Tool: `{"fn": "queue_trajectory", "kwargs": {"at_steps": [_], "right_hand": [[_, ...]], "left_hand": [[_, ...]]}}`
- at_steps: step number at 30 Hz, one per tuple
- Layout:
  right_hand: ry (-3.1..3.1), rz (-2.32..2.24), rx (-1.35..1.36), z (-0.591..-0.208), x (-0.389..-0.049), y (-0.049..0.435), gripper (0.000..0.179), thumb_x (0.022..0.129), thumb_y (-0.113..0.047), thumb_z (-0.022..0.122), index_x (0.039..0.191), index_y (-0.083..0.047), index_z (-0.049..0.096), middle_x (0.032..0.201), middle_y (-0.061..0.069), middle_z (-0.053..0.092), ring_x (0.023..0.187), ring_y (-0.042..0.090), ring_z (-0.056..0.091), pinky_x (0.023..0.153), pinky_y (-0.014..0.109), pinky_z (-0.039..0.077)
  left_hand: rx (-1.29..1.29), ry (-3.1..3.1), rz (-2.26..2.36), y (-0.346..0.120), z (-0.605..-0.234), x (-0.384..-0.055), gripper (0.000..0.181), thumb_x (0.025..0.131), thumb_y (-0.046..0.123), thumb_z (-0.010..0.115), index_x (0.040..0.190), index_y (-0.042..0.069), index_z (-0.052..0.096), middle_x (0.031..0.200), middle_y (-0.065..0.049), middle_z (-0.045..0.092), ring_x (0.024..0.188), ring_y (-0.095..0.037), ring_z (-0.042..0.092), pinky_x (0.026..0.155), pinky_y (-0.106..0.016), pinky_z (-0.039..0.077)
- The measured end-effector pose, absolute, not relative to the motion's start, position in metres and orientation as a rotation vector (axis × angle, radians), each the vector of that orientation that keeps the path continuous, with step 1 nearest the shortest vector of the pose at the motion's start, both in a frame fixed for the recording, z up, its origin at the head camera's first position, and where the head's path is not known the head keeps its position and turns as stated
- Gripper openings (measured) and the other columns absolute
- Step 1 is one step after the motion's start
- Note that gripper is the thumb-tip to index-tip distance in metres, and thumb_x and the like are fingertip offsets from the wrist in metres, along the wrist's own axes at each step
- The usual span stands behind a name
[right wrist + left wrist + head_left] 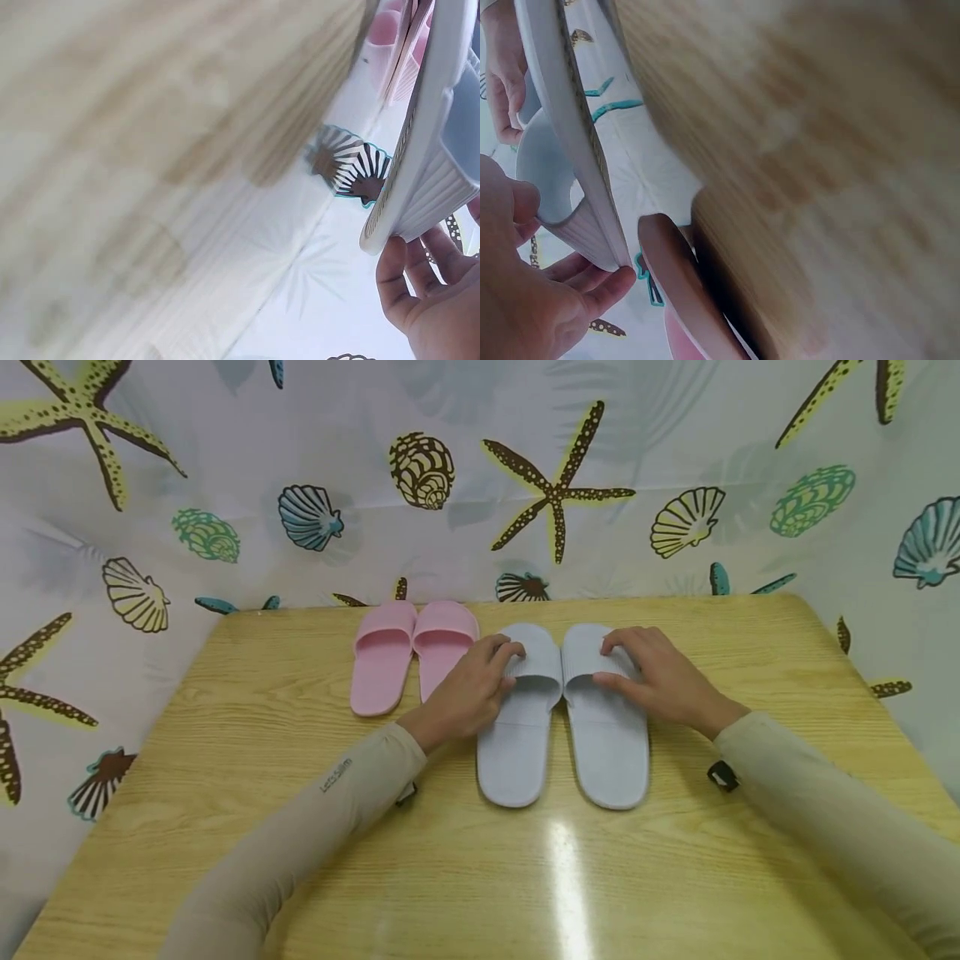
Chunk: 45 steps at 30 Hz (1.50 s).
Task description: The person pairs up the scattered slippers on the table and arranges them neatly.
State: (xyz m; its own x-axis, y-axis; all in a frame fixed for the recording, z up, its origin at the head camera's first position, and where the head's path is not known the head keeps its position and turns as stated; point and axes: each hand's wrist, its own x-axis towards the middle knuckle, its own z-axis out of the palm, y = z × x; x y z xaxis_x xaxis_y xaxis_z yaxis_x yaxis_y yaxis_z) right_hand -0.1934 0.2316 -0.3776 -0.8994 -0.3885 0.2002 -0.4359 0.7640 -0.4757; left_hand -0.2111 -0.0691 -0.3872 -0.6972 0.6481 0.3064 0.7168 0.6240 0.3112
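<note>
A pair of pale grey-white slippers lies side by side on the wooden table, open toe straps at the far end. Their inner edges meet near the straps and part toward the heels. My left hand (pixel 472 687) grips the left grey-white slipper (pixel 514 760) by its outer strap side, thumb near the opening; in the left wrist view its fingertips (pixel 619 285) reach the sole's edge. On the other side, my right hand (pixel 663 677) holds the right grey-white slipper (pixel 609 760) around its strap, thumb at the opening, fingertips (pixel 395 259) against the sole edge.
Close to the left wrist stands a pair of pink slippers (pixel 382 672), partly covered by the left hand. The wooden table (pixel 225 752) meets a fabric backdrop (pixel 450 552) printed with shells and starfish at its back and sides.
</note>
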Motion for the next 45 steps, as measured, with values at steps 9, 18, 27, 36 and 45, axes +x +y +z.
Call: {"fn": "queue_trajectory", "kwargs": {"at_steps": [9, 18, 27, 36, 45], "right_hand": [[-2.888, 0.855, 0.638, -0.379, -0.206, 0.233, 0.041, 0.095, -0.041, 0.065, 0.122, -0.012, 0.056, 0.136, 0.013, 0.056, 0.128, 0.035, 0.045, 0.108, 0.054, 0.034], [-2.875, 0.912, 0.659, -0.378, -0.222, 0.233, 0.036, 0.097, -0.041, 0.063, 0.125, -0.020, 0.059, 0.140, 0.008, 0.055, 0.131, 0.034, 0.044, 0.106, 0.055, 0.032], [-2.889, 0.910, 0.663, -0.376, -0.235, 0.236, 0.036, 0.098, -0.044, 0.061, 0.127, -0.023, 0.060, 0.141, 0.009, 0.055, 0.131, 0.034, 0.043, 0.108, 0.056, 0.031], [-2.873, 0.874, 0.709, -0.377, -0.249, 0.236, 0.035, 0.098, -0.042, 0.060, 0.127, -0.021, 0.060, 0.142, 0.012, 0.055, 0.135, 0.038, 0.042, 0.112, 0.058, 0.028], [-2.890, 0.914, 0.698, -0.380, -0.264, 0.236, 0.038, 0.098, -0.042, 0.061, 0.128, -0.019, 0.059, 0.142, 0.011, 0.056, 0.136, 0.037, 0.042, 0.114, 0.057, 0.028]], "left_hand": [[-1.134, -2.733, -0.692, -0.069, -0.388, -0.224, 0.034, 0.103, 0.015, 0.049, 0.137, 0.010, 0.044, 0.143, -0.018, 0.046, 0.139, -0.034, 0.041, 0.119, -0.043, 0.032], [-1.103, -2.703, -0.686, -0.065, -0.387, -0.236, 0.029, 0.104, 0.014, 0.048, 0.133, 0.009, 0.048, 0.135, -0.017, 0.049, 0.128, -0.032, 0.046, 0.113, -0.043, 0.036], [-1.082, -2.769, -0.734, -0.062, -0.386, -0.246, 0.031, 0.105, 0.014, 0.044, 0.135, 0.021, 0.047, 0.143, -0.015, 0.044, 0.137, -0.031, 0.041, 0.117, -0.045, 0.031], [-1.066, -2.762, -0.767, -0.057, -0.388, -0.256, 0.032, 0.104, 0.012, 0.045, 0.134, 0.019, 0.049, 0.142, -0.019, 0.046, 0.135, -0.033, 0.044, 0.116, -0.045, 0.033], [-1.045, -2.751, -0.759, -0.054, -0.394, -0.273, 0.034, 0.104, 0.012, 0.045, 0.138, 0.016, 0.043, 0.138, -0.019, 0.047, 0.130, -0.035, 0.047, 0.114, -0.046, 0.034]]}}
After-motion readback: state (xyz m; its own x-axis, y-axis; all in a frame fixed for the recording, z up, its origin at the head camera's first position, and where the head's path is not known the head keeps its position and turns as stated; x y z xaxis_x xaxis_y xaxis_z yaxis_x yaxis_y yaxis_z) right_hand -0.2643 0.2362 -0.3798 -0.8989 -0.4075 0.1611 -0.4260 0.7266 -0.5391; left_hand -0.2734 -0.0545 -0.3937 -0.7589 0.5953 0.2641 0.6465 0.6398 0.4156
